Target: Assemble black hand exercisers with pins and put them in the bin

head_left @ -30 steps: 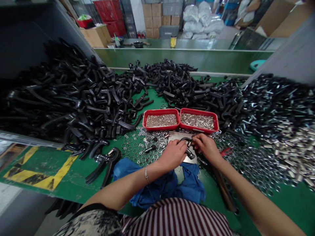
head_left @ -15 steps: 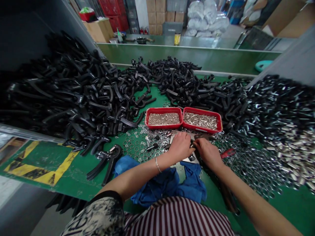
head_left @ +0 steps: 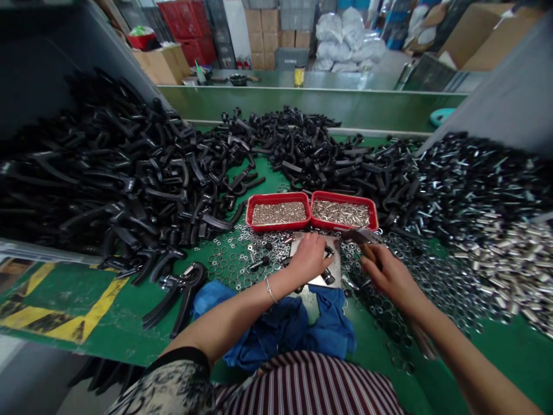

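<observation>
My left hand (head_left: 307, 258) is closed over a small black part (head_left: 329, 253) and presses it on a square metal plate (head_left: 336, 271). Its fingers hide most of that part. To the right of the plate, my right hand (head_left: 384, 271) is wrapped around the handle of a hammer (head_left: 362, 235). The hammer's dark head points toward the red trays, and the handle's blurred far end shows below my forearm. Loose metal rings (head_left: 233, 259) and a dark bolt-like piece (head_left: 259, 263) lie left of the plate.
Two red trays (head_left: 279, 226) of small metal pins stand behind the plate. Black clamp-like handles (head_left: 164, 173) are heaped left and behind. Metal sleeves (head_left: 510, 253) and more rings spread at right. A blue cloth (head_left: 276, 328) lies in front, with a sprung black handle pair (head_left: 185, 294) beside it.
My right hand has moved right, away from the left hand and the plate, with the hammer in it. My left hand stays on the plate. The whole view has shifted slightly.
</observation>
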The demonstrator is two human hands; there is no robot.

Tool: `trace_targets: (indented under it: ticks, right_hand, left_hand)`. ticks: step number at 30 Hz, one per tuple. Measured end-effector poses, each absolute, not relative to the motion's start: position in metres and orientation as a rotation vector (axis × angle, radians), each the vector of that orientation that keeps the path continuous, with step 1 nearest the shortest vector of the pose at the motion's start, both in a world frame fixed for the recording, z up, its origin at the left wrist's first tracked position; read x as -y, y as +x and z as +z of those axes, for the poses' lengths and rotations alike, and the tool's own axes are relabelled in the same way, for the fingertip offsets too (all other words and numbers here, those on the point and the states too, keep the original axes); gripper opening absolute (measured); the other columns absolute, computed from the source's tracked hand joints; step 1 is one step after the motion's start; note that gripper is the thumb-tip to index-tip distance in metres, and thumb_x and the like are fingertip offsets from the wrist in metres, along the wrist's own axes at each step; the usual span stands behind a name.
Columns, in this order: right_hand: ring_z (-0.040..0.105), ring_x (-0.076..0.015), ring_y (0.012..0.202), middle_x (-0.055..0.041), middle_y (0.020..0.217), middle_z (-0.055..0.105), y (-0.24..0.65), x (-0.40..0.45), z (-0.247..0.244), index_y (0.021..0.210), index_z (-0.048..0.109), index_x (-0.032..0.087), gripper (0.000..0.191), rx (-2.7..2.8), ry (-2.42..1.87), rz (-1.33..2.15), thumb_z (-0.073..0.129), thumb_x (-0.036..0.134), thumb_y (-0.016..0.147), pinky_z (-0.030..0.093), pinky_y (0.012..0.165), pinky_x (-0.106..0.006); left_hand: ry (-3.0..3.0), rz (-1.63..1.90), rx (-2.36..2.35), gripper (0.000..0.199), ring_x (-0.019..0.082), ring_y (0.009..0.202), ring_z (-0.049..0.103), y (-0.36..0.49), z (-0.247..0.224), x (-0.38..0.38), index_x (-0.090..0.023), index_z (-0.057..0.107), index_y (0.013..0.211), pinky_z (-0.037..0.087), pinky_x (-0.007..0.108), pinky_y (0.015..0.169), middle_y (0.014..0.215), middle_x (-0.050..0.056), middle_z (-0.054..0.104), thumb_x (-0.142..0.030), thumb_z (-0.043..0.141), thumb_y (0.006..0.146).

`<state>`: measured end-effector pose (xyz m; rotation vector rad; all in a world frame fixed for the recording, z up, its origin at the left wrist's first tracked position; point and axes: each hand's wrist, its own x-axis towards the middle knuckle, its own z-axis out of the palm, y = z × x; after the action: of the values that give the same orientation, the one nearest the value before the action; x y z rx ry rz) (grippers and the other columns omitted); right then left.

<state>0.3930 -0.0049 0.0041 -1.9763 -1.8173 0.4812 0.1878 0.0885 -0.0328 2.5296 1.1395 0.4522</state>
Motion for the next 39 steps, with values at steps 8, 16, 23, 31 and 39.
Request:
trace_targets:
  ticks: [8, 16, 23, 31, 39]
  right_hand:
    - [0.066, -0.0226, 0.073, -0.0060, 0.084, 0.069, 0.376, 0.012, 0.025, 0.102, 0.054, 0.022, 0.026, 2.025, -1.908, 0.712, 0.037, 0.041, 0.101, 0.044, 0.063, -0.030]
    - [0.064, -0.0219, 0.069, -0.0063, 0.079, 0.068, 0.346, 0.014, 0.020, 0.091, 0.055, 0.022, 0.024, 2.026, -1.856, 0.808, 0.043, 0.042, 0.098, 0.043, 0.060, -0.029]
    - [0.038, -0.0120, 0.033, 0.0048, 0.060, 0.054, 0.362, 0.016, 0.016, 0.086, 0.045, 0.026, 0.038, 1.250, -1.782, 1.145, 0.034, 0.061, 0.097, 0.030, 0.033, -0.026]
    - [0.057, -0.0178, 0.054, -0.0014, 0.064, 0.060, 0.352, 0.019, 0.004, 0.085, 0.052, 0.023, 0.031, 1.747, -1.872, 0.990, 0.044, 0.051, 0.095, 0.039, 0.049, -0.026]
    - [0.056, -0.0172, 0.047, -0.0011, 0.066, 0.063, 0.375, 0.008, -0.005, 0.092, 0.054, 0.023, 0.046, 1.288, -1.817, 1.197, 0.033, 0.064, 0.095, 0.047, 0.046, -0.029]
  left_hand:
    - [2.491, 0.376, -1.214, 0.041, 0.028, 0.109, 0.050, 0.188, -0.022, -0.085, -0.014, 0.054, 0.108, 0.042, 0.042, 0.097, 0.111, 0.012, 0.057, -0.040, 0.071, 0.082]
    - [2.469, 0.443, -1.371, 0.077, 0.033, 0.119, 0.046, 0.153, -0.015, -0.050, -0.011, 0.034, 0.137, 0.037, 0.048, 0.102, 0.127, 0.017, 0.049, -0.041, 0.074, 0.077]
    - [2.548, 0.362, -1.348, 0.076, 0.034, 0.114, 0.047, 0.152, -0.024, -0.052, -0.009, 0.033, 0.140, 0.038, 0.049, 0.099, 0.121, 0.017, 0.052, -0.041, 0.068, 0.081]
    - [2.527, 0.376, -1.381, 0.082, 0.035, 0.114, 0.048, 0.156, -0.026, -0.052, -0.006, 0.031, 0.142, 0.040, 0.051, 0.098, 0.121, 0.019, 0.053, -0.042, 0.069, 0.079]
    - [1.925, 0.502, -1.060, 0.061, 0.023, 0.097, 0.064, 0.136, -0.001, -0.074, -0.019, 0.032, 0.143, 0.052, 0.041, 0.089, 0.107, 0.009, 0.066, -0.041, 0.056, 0.091]
